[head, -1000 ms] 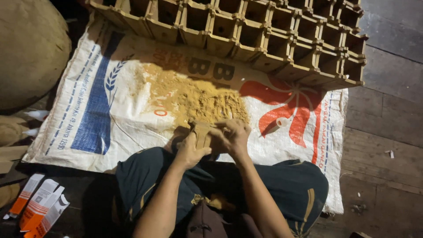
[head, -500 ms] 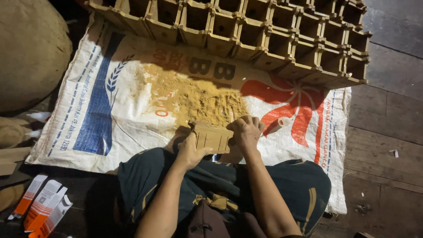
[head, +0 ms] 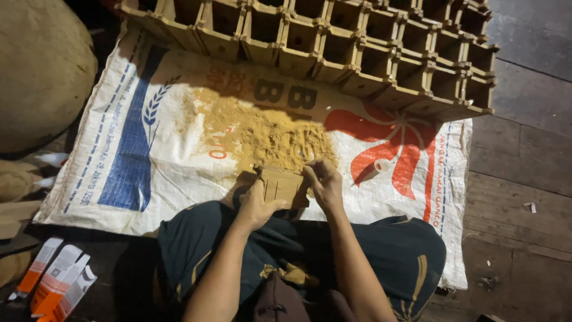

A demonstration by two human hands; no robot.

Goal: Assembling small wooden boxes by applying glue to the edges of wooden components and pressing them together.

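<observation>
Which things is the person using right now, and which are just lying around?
In use:
left hand and right hand, both holding a small cardboard box
yellow powder heaped on the woven sack
rows of open-topped boxes along the sack's far edge

Lying about:
orange-and-white cartons on the floor
big round bag

Both forearms reach forward, left hand (head: 257,206) and right hand (head: 323,183) close together, each grip curled closed.
</observation>
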